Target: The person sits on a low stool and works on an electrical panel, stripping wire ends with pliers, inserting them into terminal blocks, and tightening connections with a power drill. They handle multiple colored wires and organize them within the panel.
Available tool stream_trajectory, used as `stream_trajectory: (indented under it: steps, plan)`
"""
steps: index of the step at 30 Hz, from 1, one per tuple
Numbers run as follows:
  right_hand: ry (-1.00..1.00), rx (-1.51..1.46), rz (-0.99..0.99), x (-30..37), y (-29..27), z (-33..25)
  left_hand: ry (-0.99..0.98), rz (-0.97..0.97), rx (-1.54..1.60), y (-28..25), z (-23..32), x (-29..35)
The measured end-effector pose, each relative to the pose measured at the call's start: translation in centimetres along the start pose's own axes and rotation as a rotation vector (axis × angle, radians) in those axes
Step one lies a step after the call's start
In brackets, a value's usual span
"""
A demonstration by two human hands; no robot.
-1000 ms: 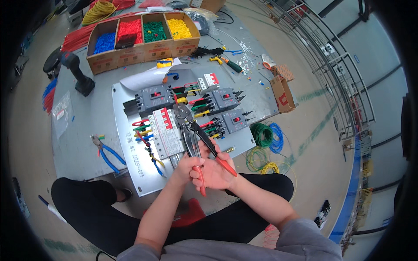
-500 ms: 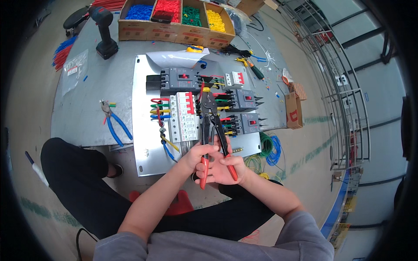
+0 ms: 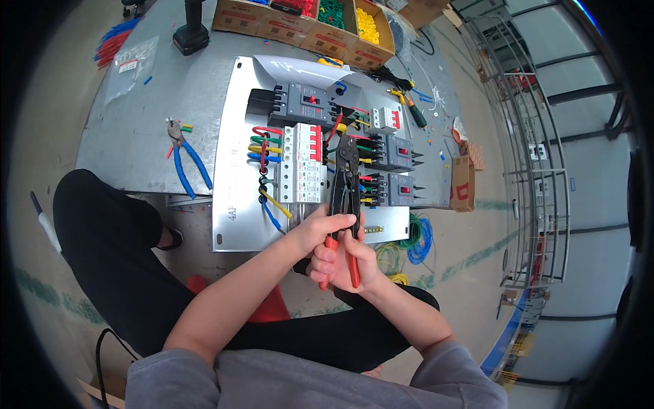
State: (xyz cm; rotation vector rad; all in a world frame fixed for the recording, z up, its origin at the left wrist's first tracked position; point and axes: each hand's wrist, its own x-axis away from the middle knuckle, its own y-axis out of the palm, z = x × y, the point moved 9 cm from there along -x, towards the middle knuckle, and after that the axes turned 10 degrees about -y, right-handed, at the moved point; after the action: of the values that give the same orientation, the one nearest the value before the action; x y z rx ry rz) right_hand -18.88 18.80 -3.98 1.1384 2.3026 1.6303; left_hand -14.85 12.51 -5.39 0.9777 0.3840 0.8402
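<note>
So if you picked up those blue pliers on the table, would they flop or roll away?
Probably not. The blue-handled pliers look like rigid metal with splayed handles, so they would likely stay stiff, though the handles may swing at the pivot. Lying flat on the metal table, they seem unlikely to roll. The coated handles probably grip well.

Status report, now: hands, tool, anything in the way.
Left hand and right hand both gripping red-handled crimping pliers. Head over the wired breaker panel. Nothing blocking.
</note>
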Motion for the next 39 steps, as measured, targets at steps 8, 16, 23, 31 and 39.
stream_trajectory:
  steps: [8,16,23,31,39]
  plan:
    - [0.026,0.007,-0.016,0.7,-0.2,-0.1,-0.294,0.110,0.075,1.0,2.0,0.9]
    - [0.169,0.032,-0.071,1.0,-2.2,-1.9,-0.185,0.411,-0.017,0.4,1.7,-0.8]
    - [0.228,-0.080,-0.179,2.3,-1.0,-1.1,-0.121,0.416,-0.094,0.2,2.3,-1.0]
    - [0.255,-0.043,-0.035,1.8,-1.2,0.4,-0.222,0.347,0.000,1.3,2.2,-0.3]
    - [0.233,-0.029,0.078,1.3,-0.7,1.8,-0.182,0.431,-0.005,0.4,1.3,-0.8]
